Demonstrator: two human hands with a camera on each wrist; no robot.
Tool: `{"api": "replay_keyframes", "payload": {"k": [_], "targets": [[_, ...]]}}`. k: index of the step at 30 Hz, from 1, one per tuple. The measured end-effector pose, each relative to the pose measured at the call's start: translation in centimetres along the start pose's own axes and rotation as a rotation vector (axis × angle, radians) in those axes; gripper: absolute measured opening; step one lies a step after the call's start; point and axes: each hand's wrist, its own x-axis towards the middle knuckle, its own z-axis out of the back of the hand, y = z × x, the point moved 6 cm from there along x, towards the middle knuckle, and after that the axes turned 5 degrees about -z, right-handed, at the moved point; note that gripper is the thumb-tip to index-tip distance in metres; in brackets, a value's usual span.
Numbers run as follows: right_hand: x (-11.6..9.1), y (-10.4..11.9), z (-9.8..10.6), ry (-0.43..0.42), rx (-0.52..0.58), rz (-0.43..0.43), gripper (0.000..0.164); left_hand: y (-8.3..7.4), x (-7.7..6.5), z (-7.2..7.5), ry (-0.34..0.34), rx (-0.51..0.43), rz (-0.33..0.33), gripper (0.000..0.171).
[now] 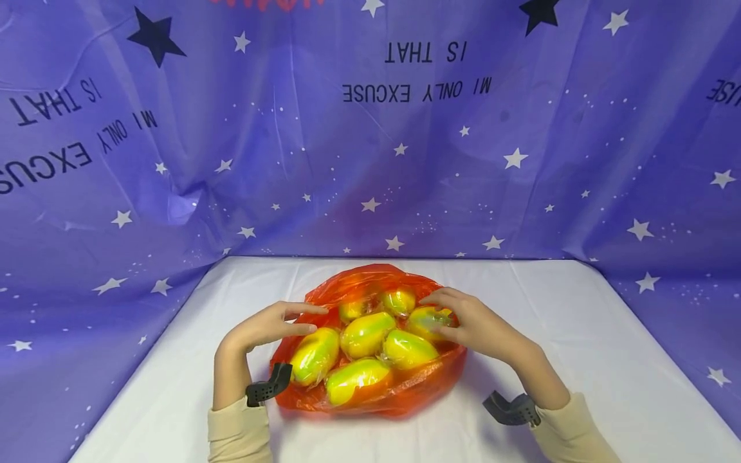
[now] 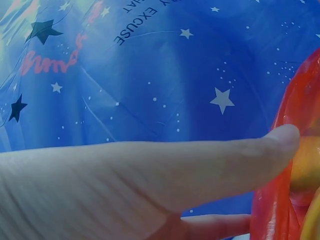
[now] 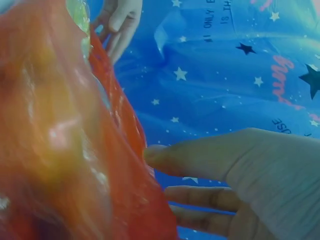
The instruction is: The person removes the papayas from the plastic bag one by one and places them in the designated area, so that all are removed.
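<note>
A thin red plastic bag (image 1: 425, 386) lies spread wide on the table, its mouth facing up. Inside are several oval yellow-green fruits (image 1: 361, 334), like mangoes, each in shiny clear wrap. At the bag's left rim is my left hand (image 1: 269, 326), fingers extended over the edge; the left wrist view shows its straight thumb (image 2: 240, 162) against the red plastic. My right hand (image 1: 477, 325) is at the right rim, fingers reaching over the rightmost fruit (image 1: 425, 321). In the right wrist view its thumb tip touches the bag's edge, and the other fingertips are hidden behind the plastic.
A white cloth (image 1: 521, 289) covers the table. Purple sheeting (image 1: 370, 161) with stars and lettering hangs behind and at both sides. A black wrist mount (image 1: 269, 384) sits on the left wrist and another black mount (image 1: 512, 409) on the right.
</note>
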Motion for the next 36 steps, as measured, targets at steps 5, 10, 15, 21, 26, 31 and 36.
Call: {"api": "replay_keyframes", "payload": {"k": [5,10,15,21,26,31,36], "targets": [[0.1,0.2,-1.8,0.109,0.058,-0.003,0.047,0.3,-0.1,-0.3,0.019,-0.054,0.023,0.040],[0.1,0.5,-3.2,0.177,0.015,0.000,0.044,0.5,-0.1,-0.6,0.029,-0.047,0.021,0.039],[0.1,0.7,-3.6,0.188,-0.027,0.007,0.045,0.9,0.1,-0.7,0.032,-0.033,0.058,0.045],[0.1,0.8,-3.7,0.202,-0.018,0.021,0.046,0.9,0.1,-0.4,0.024,0.002,0.068,0.051],[0.0,0.7,-3.9,0.216,-0.005,0.033,0.048,0.5,0.2,-0.3,0.014,0.026,0.068,0.054],[-0.1,0.6,-4.2,0.230,-0.015,0.017,0.056,0.7,0.2,-0.3,0.013,0.035,0.071,0.054],[-0.2,0.7,-4.6,0.253,-0.038,0.026,0.064,0.9,0.1,-0.2,0.012,0.034,0.067,0.054]]}}
